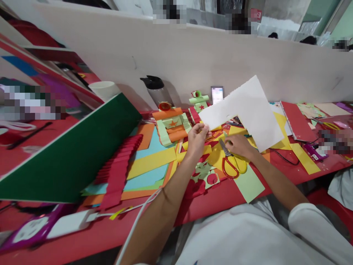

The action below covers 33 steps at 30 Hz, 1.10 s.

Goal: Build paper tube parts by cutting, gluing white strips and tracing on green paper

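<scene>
A white sheet of paper (248, 106), with a large notch along its lower side, stands tilted above the table. My left hand (197, 138) pinches it by its lower left end. My right hand (239, 145) is below the notch with its fingers drawn together. What they hold, if anything, is hidden. Right beside those fingers are scissors (226, 152) with one red and one yellow handle loop, blades pointing up and left. I cannot tell whether the fingers touch the blades. Yellow, red and light green paper scraps (205, 175) lie under and around both hands.
Rolled-paper figures in orange and green (172, 125) stand near the white partition (176, 62), with a bottle (157, 90) and a phone (217, 95). At left are a dark green board (71, 154), pleated red paper (118, 165) and a white cable (138, 217). Another person's sleeve (342, 184) shows at right.
</scene>
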Each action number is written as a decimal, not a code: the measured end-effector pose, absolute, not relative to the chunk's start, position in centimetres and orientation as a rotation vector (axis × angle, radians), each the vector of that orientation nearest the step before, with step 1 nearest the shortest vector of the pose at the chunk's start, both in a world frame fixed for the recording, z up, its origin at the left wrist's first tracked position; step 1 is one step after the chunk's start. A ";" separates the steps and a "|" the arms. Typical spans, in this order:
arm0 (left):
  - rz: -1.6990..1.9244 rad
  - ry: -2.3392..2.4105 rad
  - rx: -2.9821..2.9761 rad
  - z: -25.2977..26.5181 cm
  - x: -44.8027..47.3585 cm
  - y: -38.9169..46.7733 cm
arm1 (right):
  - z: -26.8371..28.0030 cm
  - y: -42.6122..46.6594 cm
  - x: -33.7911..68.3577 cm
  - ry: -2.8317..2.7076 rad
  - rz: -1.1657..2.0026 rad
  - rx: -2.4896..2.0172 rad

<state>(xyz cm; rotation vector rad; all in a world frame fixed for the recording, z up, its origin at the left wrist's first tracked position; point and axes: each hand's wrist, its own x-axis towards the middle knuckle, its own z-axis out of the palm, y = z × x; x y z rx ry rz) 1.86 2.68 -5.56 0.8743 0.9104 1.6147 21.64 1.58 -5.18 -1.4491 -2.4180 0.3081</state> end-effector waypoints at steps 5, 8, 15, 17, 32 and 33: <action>1.600 0.889 0.865 -5.7 1.8 2.6 | -5.0 1.4 22.2 -2.378 0.425 -1.285; 1.614 0.886 0.843 -5.7 1.8 2.8 | -5.0 1.4 22.3 -2.395 0.427 -1.192; 1.618 0.868 0.809 -5.5 1.9 2.8 | -5.9 2.2 22.5 -2.413 0.295 -1.008; 1.615 0.865 0.799 -5.4 2.0 2.7 | -6.0 2.3 22.5 -2.386 0.257 -0.976; 1.579 0.815 0.817 -5.8 3.1 2.0 | -6.6 2.6 22.9 -2.193 0.355 -0.952; 1.584 0.814 0.825 -5.9 3.2 2.0 | -6.6 2.6 22.9 -2.187 0.352 -0.950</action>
